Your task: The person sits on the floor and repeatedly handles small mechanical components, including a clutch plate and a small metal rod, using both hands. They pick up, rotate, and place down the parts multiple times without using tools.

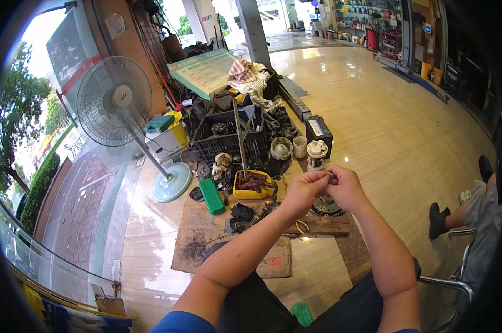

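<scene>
My left hand (304, 194) and my right hand (346, 187) meet in front of me, fingertips pinched together. Whatever lies between them is too small or too hidden to make out. Just beyond the hands stands a whitish fuel pump unit (316, 151), its lower part partly covered by them. Below the hands lies a wooden board (331, 226), with yellow-handled pliers (302, 226) at its left part. A dark round metal part (327, 206) shows partly behind my right wrist. Left of my left forearm are blackened mechanical parts (242, 215) on stained cardboard (198, 236).
A cut yellow container (254, 191) holds dark, dirty contents beside a green case (211, 196). Behind stand a black crate (229, 145), a blower wheel (281, 149) and a black battery (321, 133). A standing fan (118, 102) is at left; a person's leg (459, 218) at right.
</scene>
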`<act>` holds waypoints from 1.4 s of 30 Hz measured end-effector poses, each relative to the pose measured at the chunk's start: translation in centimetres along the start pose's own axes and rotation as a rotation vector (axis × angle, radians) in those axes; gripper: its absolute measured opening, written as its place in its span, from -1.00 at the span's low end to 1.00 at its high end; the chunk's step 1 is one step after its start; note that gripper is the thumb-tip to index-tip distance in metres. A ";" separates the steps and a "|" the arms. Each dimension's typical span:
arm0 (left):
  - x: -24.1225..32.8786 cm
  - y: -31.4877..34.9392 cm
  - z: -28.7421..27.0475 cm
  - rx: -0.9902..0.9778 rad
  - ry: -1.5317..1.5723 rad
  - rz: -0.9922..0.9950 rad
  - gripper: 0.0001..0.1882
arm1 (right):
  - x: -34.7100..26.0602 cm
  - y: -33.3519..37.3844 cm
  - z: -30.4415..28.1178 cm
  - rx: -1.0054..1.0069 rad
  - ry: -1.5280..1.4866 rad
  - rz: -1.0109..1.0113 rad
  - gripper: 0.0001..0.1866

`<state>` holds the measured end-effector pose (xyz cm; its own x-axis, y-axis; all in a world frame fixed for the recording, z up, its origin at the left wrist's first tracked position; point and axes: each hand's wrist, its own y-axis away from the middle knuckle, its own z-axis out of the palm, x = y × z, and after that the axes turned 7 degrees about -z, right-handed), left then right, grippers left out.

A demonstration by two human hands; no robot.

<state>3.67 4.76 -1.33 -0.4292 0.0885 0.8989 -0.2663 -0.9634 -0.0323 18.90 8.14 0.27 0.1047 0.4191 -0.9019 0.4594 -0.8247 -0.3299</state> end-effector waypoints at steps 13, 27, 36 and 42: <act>0.6 0.0 -0.6 -0.039 0.209 0.024 -0.76 | -0.4 -0.1 0.7 -0.061 -0.245 0.048 -0.70; 0.5 -0.3 -0.8 -0.029 0.271 0.048 -0.79 | 0.3 0.0 0.6 -0.098 -0.188 0.049 -0.69; 0.4 -0.6 -2.0 -0.017 0.289 0.059 -0.80 | -0.8 -0.2 1.2 -0.110 -0.161 0.049 -0.64; 0.0 0.0 -1.5 0.056 0.176 -0.004 -0.80 | 0.1 0.0 2.2 -0.079 -0.215 0.071 -0.61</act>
<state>2.40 5.18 -1.97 -0.5742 0.1309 0.8082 -0.2221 -0.9750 0.0001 16.99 7.34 -0.43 -0.0471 0.2637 -0.9635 0.5260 -0.8134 -0.2483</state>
